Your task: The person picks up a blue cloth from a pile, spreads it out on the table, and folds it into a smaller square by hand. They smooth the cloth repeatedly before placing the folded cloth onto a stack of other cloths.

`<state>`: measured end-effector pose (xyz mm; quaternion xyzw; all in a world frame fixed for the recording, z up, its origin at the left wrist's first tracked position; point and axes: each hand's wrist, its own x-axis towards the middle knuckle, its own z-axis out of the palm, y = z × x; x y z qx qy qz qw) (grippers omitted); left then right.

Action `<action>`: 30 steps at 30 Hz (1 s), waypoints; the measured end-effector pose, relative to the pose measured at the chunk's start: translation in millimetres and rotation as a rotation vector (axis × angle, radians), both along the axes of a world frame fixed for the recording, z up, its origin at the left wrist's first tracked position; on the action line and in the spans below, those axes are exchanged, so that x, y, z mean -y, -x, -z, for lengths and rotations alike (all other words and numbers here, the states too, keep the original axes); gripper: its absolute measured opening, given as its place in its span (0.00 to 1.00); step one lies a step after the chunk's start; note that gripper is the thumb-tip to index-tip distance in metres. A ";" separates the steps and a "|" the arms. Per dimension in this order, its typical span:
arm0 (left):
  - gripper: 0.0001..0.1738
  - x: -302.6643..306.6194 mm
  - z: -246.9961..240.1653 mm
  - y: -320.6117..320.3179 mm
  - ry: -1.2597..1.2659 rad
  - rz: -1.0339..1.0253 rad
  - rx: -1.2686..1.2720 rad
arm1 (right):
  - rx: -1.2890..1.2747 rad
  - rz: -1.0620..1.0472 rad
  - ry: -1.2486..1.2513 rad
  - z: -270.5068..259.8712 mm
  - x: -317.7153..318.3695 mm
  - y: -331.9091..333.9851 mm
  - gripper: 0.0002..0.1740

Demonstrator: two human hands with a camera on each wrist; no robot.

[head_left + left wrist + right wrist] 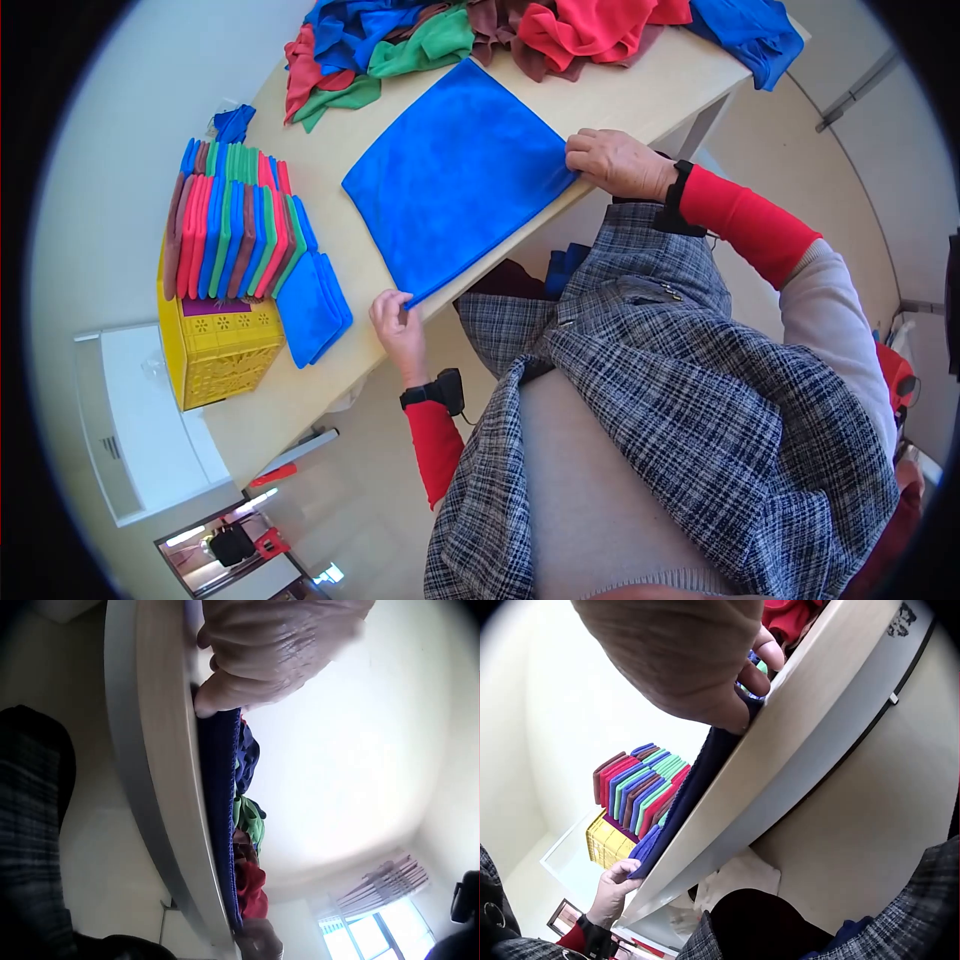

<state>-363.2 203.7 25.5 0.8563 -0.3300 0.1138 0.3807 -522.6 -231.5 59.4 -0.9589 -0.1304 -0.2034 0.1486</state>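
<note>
A blue cloth lies spread flat on the table, its near edge running along the table's front edge. My left hand pinches its near left corner between thumb and fingers. At the right corner my right hand grips the cloth with curled fingers. The left wrist view shows the left hand over the stitched hem of the cloth. In the right wrist view, the thumb and fingers of the right hand close on the dark hem, and the left hand holds the far end.
A yellow basket on the left bears rows of folded cloths in several colours. Two or so folded blue cloths lean beside it. Crumpled cloths in red, blue, green and brown heap along the table's far side.
</note>
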 end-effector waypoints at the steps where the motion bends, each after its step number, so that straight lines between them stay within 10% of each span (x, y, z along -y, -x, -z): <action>1: 0.11 -0.9 -3.0 3.5 -0.036 0.001 0.021 | -0.007 -0.002 0.006 -1.6 -0.6 2.4 0.06; 14: 0.06 -2.1 -46.3 -9.3 -0.212 0.087 -0.177 | -0.151 0.059 -0.091 -34.6 -26.1 -12.1 0.12; 21: 0.30 101.7 9.2 -24.3 -0.535 0.047 0.243 | -0.114 0.230 -0.038 19.9 -150.9 -93.1 0.37; 30: 0.37 78.7 10.5 -25.7 -0.652 -0.130 0.032 | -0.135 0.425 -0.008 33.5 -83.9 -77.5 0.39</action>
